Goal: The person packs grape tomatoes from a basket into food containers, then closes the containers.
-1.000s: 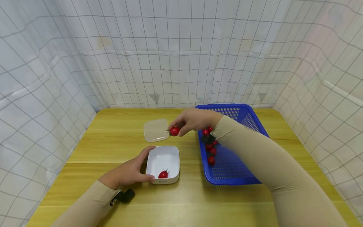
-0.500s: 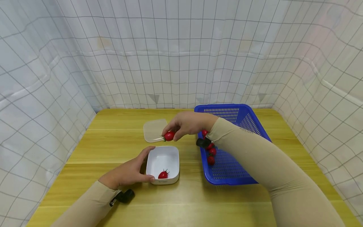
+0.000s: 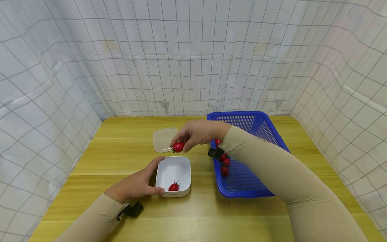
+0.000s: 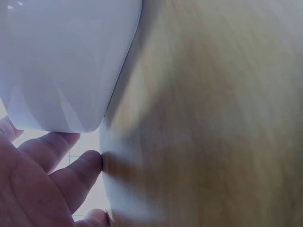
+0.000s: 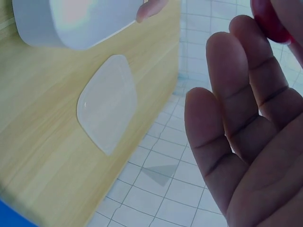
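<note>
1. One small red cherry tomato with a green stalk (image 3: 173, 186) already lies inside the white rounded-square plastic container (image 3: 174, 166), near its front wall; as a judgement, the filling has only just begun, since most of the white floor shows bare.

2. At the left, the left hand (image 3: 135, 185) grips the container's left side on the yellow wooden table (image 3: 121, 151), thumb along the front wall and fingers curled round the far corner. The left wrist view shows the same white wall (image 4: 61, 61) close up with the fingers (image 4: 71, 177) beside it on the wood.

3. Behind the container, well clear of it, the translucent plastic lid (image 3: 164, 138) lies flat on the table, so the container is open and the lid is not yet on; the right wrist view shows this lid (image 5: 108, 101) lying alone on the wood.

4. Just above the container's far edge, the right hand (image 3: 198, 132) pinches a second red cherry tomato (image 3: 178, 147) between thumb and fingertips, in the air and not touching the container. In the right wrist view only a red sliver of it (image 5: 269, 21) shows at the fingertips; the other fingers are loosely spread.

5. At the right, the blue perforated plastic basket (image 3: 257, 127) holds several more red cherry tomatoes (image 3: 224, 170), partly hidden behind the right sleeve, so their count cannot be told.

6. Judged from this, one tomato is in, one is in hand, and the rest remain in the basket.
</note>
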### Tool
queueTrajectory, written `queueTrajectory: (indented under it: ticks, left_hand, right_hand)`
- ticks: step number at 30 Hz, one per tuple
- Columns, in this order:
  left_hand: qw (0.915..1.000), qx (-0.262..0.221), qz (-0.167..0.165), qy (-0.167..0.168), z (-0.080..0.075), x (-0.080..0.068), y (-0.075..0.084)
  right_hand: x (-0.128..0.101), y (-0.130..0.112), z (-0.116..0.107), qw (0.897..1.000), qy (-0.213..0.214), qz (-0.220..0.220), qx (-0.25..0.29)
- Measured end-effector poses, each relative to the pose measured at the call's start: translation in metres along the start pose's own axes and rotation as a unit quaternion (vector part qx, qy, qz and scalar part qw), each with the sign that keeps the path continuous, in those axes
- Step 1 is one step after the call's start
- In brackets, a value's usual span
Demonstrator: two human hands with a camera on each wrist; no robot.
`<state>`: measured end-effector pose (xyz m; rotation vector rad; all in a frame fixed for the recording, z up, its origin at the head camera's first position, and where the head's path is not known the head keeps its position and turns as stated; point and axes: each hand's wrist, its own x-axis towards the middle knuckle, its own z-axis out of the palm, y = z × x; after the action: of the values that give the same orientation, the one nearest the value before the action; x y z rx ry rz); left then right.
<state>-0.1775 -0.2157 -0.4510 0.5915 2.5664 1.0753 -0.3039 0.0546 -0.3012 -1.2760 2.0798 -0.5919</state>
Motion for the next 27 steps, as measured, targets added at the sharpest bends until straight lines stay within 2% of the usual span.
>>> queueTrajectory:
  ticks: [15,27]
  left_hand:
    - [1.0000,-0.005,0.000,-0.001,0.0003,0.0003,-0.0003]
    - [0.9999,0.010,0.007,0.000,0.0009,0.0020,-0.0032]
  right_hand:
    - [0.0010,-0.0040,0.0022,1.000,-0.019,-0.007,0.014]
    - [0.0027,-0.0043,0.0049,0.999,-0.026,-0.019,0.021]
